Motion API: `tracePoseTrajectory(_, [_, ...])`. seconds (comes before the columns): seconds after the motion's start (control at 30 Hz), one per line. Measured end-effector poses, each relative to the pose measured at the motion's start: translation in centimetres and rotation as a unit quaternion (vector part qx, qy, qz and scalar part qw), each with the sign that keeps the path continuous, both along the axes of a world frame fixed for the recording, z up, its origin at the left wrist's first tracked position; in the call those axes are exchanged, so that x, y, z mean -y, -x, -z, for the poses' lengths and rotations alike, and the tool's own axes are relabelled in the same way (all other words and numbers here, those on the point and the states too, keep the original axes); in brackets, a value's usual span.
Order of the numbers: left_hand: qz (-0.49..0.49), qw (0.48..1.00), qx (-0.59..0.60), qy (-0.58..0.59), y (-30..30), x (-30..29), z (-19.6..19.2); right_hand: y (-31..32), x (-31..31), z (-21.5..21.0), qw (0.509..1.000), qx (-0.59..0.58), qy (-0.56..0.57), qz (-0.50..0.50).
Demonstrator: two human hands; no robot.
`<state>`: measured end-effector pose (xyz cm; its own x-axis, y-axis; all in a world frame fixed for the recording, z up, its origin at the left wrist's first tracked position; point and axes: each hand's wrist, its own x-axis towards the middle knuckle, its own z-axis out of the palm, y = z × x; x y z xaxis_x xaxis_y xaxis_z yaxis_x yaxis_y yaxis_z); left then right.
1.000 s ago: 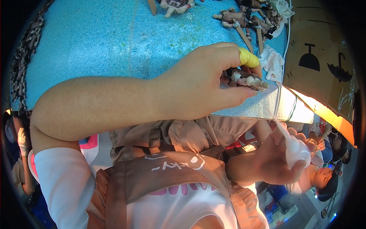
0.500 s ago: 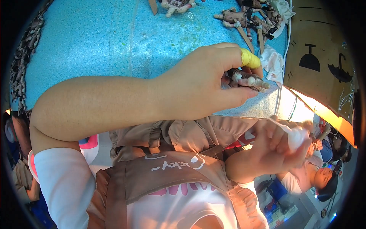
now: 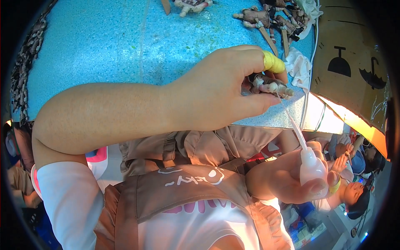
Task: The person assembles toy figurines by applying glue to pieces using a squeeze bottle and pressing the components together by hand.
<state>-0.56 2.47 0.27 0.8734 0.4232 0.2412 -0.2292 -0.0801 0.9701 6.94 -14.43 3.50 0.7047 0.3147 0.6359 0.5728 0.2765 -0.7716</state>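
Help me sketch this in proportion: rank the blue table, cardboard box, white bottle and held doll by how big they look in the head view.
Largest to smallest:
1. Blue table
2. Cardboard box
3. White bottle
4. Held doll, by its visible part; the left hand hides some.

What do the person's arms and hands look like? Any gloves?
No gloves! The left arm has a short white sleeve beside a ruffled brown apron strap. Both forearms are bare. A yellow wrap circles a finger of the left hand. The right hand shows a yellow band on one finger.
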Motion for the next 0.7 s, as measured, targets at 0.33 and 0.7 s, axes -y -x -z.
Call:
tracePoseTrajectory(0.33, [-0.008, 0.999, 0.008, -0.048, 0.0, -0.1, 0.0, -0.7, 1.4, -0.5, 0.999, -0.032, 0.025, -0.031])
tracePoseTrajectory(0.7, [0.001, 1.0, 0.004, -0.023, -0.1, -0.1, -0.2, -0.5, 0.9, -1.0, 0.998, 0.018, 0.049, -0.026])
